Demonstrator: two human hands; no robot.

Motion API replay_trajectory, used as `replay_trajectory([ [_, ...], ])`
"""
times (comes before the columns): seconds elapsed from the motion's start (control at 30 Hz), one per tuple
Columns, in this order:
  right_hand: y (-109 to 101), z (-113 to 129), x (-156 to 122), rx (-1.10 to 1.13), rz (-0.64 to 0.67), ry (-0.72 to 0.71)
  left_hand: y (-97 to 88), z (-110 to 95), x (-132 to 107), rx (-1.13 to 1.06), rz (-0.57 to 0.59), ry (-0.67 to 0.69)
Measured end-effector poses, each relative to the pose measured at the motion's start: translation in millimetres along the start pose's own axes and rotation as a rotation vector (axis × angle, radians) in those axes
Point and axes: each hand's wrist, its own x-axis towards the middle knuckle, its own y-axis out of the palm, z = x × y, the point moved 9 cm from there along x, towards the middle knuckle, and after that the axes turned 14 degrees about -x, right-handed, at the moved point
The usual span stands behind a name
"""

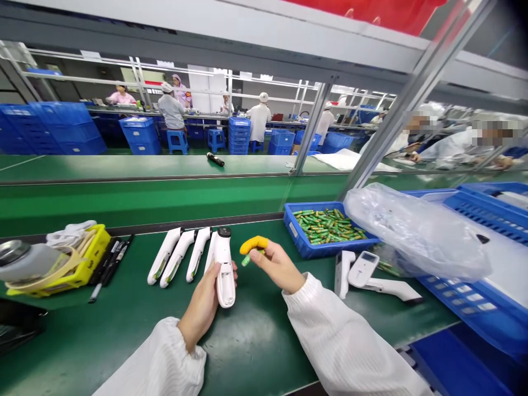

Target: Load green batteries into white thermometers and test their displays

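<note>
My left hand [203, 303] is closed around a white handheld thermometer [225, 258], held upright with its dark end up and an open battery compartment facing me. Just right of it, my right hand [277, 264] pinches a green battery [246, 260] between the thumb and a finger wearing a yellow finger cot [253, 243]. The battery is apart from the thermometer. Several like thermometers [178, 258] lie in a row to the left, green batteries showing in their handles. At the right back stands a blue bin [305, 250] full of green batteries [330, 224].
More white thermometers [363, 268] lie right of my right arm, beside a blue crate [487, 302] with a clear plastic bag [412, 225]. A yellow basket [99, 247] and black pens [113, 261] are at left. A metal post [391, 121] rises behind; people work beyond.
</note>
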Motion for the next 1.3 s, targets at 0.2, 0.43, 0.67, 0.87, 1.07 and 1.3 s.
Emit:
replay_trajectory([
  [0.2,21.7,-9.7,-10.8,-0.301,-0.008,0.077,9.9,-15.3,-3.9,0.082,0.065,0.147],
  [0.43,27.7,27.3,-17.8,-0.684,-0.093,-0.295,16.1,-31.5,-7.4,0.081,0.080,0.265],
  [0.67,31.6,32.7,-20.9,-0.689,-0.047,-0.449,13.7,-49.1,-12.0,0.040,0.095,0.356],
  [0.87,31.0,30.2,-17.1,-0.499,0.050,-0.377,12.7,-57.4,-10.0,0.053,0.100,0.371],
  [1.07,8.6,5.7,-6.1,0.285,-0.016,-0.032,15.8,-56.6,-9.4,0.088,0.108,0.356],
  [1.3,39.8,-1.4,-8.3,0.455,0.192,0.092,18.9,-51.9,-10.4,0.116,0.115,0.359],
])
